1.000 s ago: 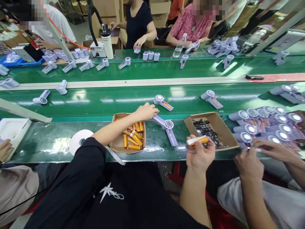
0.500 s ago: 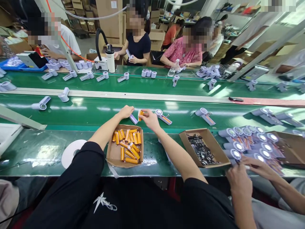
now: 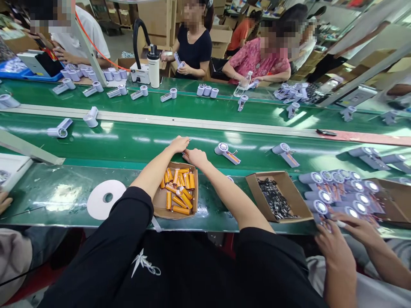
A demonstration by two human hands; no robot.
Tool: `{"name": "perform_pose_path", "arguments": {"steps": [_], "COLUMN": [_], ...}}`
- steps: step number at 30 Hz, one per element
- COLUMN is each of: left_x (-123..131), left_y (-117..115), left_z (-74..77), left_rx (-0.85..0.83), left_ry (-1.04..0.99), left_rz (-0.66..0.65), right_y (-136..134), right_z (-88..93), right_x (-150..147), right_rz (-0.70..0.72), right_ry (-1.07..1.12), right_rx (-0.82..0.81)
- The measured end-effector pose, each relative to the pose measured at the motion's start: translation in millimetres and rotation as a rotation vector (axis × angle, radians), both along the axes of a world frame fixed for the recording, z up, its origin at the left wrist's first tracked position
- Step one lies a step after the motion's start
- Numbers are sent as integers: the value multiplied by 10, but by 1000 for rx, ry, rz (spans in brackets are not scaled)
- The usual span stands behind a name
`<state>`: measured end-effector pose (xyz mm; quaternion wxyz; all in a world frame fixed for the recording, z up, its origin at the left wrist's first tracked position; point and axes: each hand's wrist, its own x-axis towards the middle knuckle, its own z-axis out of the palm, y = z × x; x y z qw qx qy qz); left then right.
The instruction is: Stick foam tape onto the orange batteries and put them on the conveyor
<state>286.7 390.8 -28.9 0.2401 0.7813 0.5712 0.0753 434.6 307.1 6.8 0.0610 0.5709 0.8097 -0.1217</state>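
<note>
My left hand (image 3: 179,143) and my right hand (image 3: 195,157) meet on the green belt (image 3: 135,147), just beyond a cardboard box (image 3: 158,204) of orange batteries (image 3: 178,188). Both hands have their fingers curled and pressed close together. What lies between them is hidden. A lilac hand-held fan (image 3: 226,152) lies on the belt a little right of my right hand. Another fan (image 3: 284,152) lies further right.
A second box (image 3: 298,201) holds small black parts. Several lilac fans (image 3: 340,192) are piled at the right, where a co-worker's hands (image 3: 340,244) work. A white tape roll (image 3: 105,199) lies at the left. People sit across the far belt with more fans.
My right hand carried an orange battery from near my body out to the belt. My left hand brought a lilac fan piece there. The hands have since closed together and hide both.
</note>
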Motion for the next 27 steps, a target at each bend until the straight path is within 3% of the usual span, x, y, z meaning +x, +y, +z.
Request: {"name": "perform_pose_path", "arguments": {"steps": [5, 8, 10, 13, 16, 19, 21, 23, 27], "left_x": [63, -263, -700, -1508, -2207, -2581, -2615, -2497, -2010], "left_y": [-125, -573, -1123, -2225, -3310, -4008, -4196, -4213, -4093], "left_z": [246, 392, 453, 498, 448, 329, 298, 358, 727], "left_rx": [18, 99, 200, 250, 61, 0, 25, 125, 482], "left_ry": [-55, -116, -189, -186, 39, 326, 367, 314, 192], "left_rz": [111, 158, 138, 188, 236, 328, 330, 314, 348], "right_y": [82, 125, 104, -103, -598, -1234, -1604, -1875, -2179], "right_z": [85, 69, -4, -138, -149, -20, 87, 179, 277], "right_x": [62, 332, 577, 930, 1091, 920, 639, 288, -341], "right_rz": [58, 53, 73, 102, 62, 5, -21, 21, 374], "right_ry": [-50, -50, 17, 303, 704, 1005, 1105, 1146, 1162], "right_rx": [-14, -11, 7, 107, 166, 131, 35, -164, -589]}}
